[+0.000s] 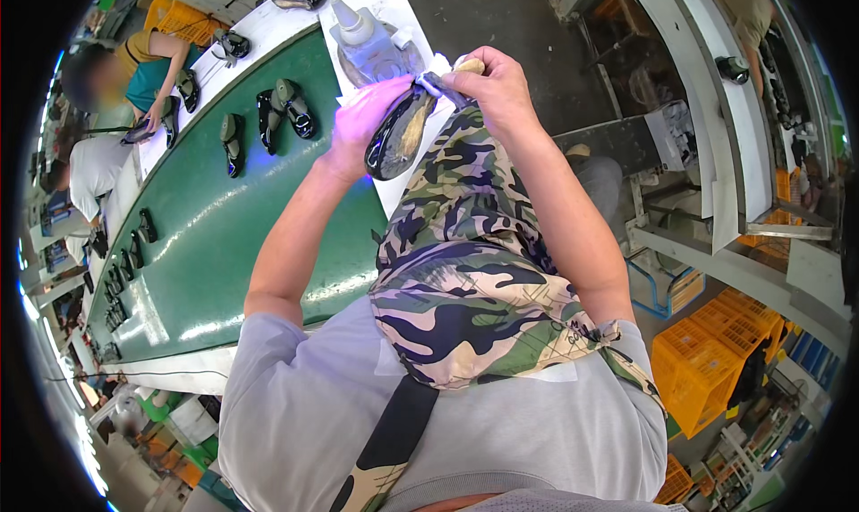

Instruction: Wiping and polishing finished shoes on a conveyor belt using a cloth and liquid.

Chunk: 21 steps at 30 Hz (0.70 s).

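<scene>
My left hand (362, 118) holds a glossy black shoe (394, 136) with a tan insole, its heel end pointing down toward me. My right hand (492, 87) grips a small white cloth or brush tip (438, 75) pressed against the upper end of the shoe; a tan handle end (470, 65) sticks out above the fingers. Both hands work over a camouflage apron (465, 261) that covers my lap. A squeeze bottle with a pointed white cap (353, 29) stands just beyond the hands on the white bench edge.
A green conveyor belt (197, 234) curves away on the left, carrying several black shoes (286, 109). Another person (148, 69) sits at the far side handling a shoe. Orange crates (707, 360) and a metal frame (716, 154) lie to the right.
</scene>
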{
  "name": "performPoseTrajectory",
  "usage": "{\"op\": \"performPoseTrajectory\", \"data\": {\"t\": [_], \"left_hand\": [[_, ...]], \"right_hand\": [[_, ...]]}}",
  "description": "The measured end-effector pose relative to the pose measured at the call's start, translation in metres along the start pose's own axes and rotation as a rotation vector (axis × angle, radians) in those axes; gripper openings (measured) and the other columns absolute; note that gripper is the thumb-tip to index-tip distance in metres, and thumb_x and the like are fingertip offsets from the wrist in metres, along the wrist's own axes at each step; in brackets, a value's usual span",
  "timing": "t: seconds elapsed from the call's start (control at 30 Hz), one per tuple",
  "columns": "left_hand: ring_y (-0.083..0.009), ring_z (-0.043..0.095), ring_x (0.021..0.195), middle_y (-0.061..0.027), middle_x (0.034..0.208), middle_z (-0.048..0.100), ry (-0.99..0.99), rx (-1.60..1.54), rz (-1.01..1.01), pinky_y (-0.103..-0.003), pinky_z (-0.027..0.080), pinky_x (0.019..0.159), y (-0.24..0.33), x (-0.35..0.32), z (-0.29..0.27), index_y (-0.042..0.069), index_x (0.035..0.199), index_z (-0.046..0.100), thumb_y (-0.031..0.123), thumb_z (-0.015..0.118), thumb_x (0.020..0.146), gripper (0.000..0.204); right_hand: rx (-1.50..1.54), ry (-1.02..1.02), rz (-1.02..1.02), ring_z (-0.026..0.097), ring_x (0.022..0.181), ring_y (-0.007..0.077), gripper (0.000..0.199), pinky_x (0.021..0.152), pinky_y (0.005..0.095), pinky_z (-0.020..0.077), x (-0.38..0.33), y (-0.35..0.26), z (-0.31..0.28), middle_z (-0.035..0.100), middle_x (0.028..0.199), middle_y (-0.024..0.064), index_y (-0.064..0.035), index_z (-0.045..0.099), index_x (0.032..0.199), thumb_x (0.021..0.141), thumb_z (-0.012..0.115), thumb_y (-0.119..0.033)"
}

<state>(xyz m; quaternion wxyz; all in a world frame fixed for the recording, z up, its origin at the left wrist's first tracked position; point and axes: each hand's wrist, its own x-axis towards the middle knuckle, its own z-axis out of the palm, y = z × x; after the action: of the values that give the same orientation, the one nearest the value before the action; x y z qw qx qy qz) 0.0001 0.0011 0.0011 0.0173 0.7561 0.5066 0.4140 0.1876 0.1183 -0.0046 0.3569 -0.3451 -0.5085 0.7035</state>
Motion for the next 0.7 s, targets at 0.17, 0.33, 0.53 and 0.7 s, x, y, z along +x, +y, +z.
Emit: {"op": "performPoseTrajectory", "data": {"t": [0.17,0.33,0.53,0.7], "left_hand": [[-0.0306,0.070,0.091,-0.0145,0.104,0.070,0.000,0.008,-0.039,-0.038,0.055,0.081,0.007,0.006,0.012,0.003,0.118,0.061,0.010,0.082,0.066,0.057],[-0.0322,0.070,0.084,-0.0154,0.092,0.070,-0.229,-0.023,-0.354,-0.038,0.057,0.075,0.014,0.013,0.016,0.005,0.113,0.062,0.013,0.082,0.063,0.054],[-0.0125,0.062,0.068,-0.0053,0.077,0.067,-0.614,-0.200,-0.567,-0.030,0.052,0.064,0.005,0.026,0.007,0.000,0.090,0.066,0.015,0.082,0.056,0.040],[-0.0168,0.065,0.075,-0.0092,0.083,0.070,-0.731,-0.513,-0.588,-0.032,0.054,0.072,0.002,0.028,0.002,-0.005,0.097,0.064,0.017,0.084,0.055,0.052]], "right_hand": [[0.115,-0.009,0.002,0.061,0.064,0.0111,0.019,0.056,0.0260,0.0497,-0.016,-0.021,-0.004,0.064,0.076,0.0056,0.0011,0.061,0.085,0.074,0.077,0.000],[-0.094,-0.030,-0.176,0.057,0.065,0.0074,0.019,0.058,0.0236,0.0476,-0.021,-0.044,-0.006,0.062,0.074,0.0013,-0.0002,0.062,0.084,0.075,0.078,-0.004],[-0.307,-0.012,-0.391,0.052,0.064,0.0046,0.019,0.058,0.0226,0.0452,-0.007,-0.056,-0.016,0.060,0.071,-0.0020,-0.0009,0.062,0.082,0.075,0.078,-0.006],[-0.322,-0.037,-0.426,0.052,0.065,0.0051,0.018,0.057,0.0231,0.0447,0.003,-0.050,-0.024,0.061,0.072,-0.0012,-0.0012,0.060,0.082,0.075,0.077,-0.005]]}}
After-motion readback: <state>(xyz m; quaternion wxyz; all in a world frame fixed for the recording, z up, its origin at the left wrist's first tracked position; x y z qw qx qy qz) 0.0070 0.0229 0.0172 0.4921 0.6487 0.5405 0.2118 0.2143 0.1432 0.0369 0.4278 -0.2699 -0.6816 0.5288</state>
